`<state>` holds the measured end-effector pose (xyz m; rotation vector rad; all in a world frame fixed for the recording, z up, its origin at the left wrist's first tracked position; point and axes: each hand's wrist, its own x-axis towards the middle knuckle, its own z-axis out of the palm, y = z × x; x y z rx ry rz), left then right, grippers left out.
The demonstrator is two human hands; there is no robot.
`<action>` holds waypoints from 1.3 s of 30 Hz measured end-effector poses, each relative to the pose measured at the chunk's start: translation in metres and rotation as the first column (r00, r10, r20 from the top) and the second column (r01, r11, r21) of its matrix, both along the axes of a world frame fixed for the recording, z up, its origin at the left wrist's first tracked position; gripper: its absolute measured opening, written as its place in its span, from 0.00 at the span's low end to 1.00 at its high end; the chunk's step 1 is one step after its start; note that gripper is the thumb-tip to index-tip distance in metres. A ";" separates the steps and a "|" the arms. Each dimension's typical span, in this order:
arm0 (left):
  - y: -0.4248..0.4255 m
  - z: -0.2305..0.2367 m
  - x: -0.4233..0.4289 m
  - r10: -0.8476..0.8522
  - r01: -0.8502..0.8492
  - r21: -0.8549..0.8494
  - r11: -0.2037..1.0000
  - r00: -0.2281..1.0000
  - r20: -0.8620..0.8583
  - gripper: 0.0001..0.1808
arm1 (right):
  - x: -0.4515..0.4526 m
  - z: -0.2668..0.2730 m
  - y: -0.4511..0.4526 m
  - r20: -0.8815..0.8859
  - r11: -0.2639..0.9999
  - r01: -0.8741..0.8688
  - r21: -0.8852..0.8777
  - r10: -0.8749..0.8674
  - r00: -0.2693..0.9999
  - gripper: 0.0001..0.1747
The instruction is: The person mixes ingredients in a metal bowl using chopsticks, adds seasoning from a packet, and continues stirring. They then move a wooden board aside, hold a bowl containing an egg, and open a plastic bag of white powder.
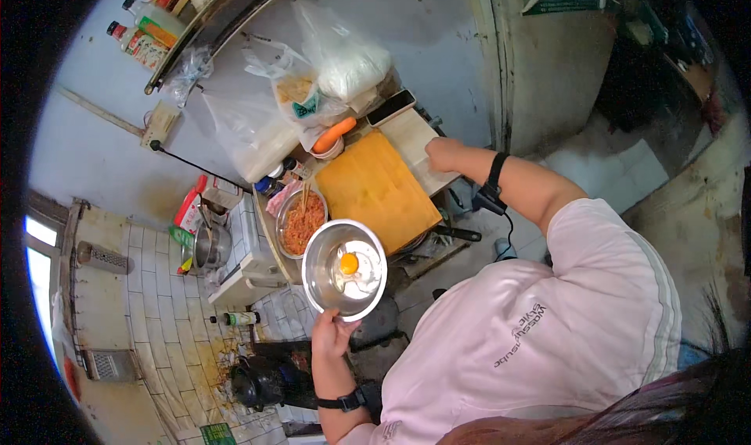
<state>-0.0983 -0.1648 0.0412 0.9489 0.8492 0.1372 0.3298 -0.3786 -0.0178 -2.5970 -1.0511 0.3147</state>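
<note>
My left hand (334,335) grips the rim of a stainless steel bowl (314,269) with a raw egg (349,264) in it, its yolk whole. My right hand (443,154) is at the outer edge of a pale tabletop (410,137), its fingers curled and partly hidden. Between the hands lies a yellow cutting board (372,187). Left of the board, a clear bowl of reddish minced filling (299,228) has chopsticks (304,197) standing in it. A peeled carrot (334,135) rests on a small cup (330,152) beside the board's far corner.
A smartphone (391,108) lies at the table's back. Plastic bags (346,64) hang on the wall below a shelf of bottles (141,43). A black handle (457,232) sticks out below the board. A metal pot (211,245) stands left; a black pot (252,383) sits lower left.
</note>
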 end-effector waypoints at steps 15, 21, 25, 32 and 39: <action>-0.048 -0.049 0.222 -0.101 0.105 -0.032 0.994 0.990 0.097 0.21 | 0.192 0.121 0.010 0.105 0.886 -0.206 0.416 0.179 0.978 0.14; -0.057 -0.054 0.262 0.001 0.001 -0.041 0.999 0.998 0.056 0.20 | 0.221 0.197 0.063 0.170 0.758 -0.306 0.575 0.255 0.952 0.15; -0.056 -0.047 0.270 0.042 -0.042 -0.023 0.999 0.999 0.003 0.19 | 0.234 0.227 0.104 0.413 0.641 -0.394 0.658 0.130 0.901 0.22; -0.042 -0.048 0.258 -0.007 0.007 -0.016 1.000 1.000 0.010 0.19 | 0.202 0.292 0.160 0.205 0.715 -0.141 0.685 -0.004 0.979 0.35; -0.039 -0.053 0.243 0.027 -0.028 0.015 0.999 0.998 0.053 0.19 | 0.193 0.303 0.168 0.131 0.791 0.095 0.605 -0.216 0.967 0.21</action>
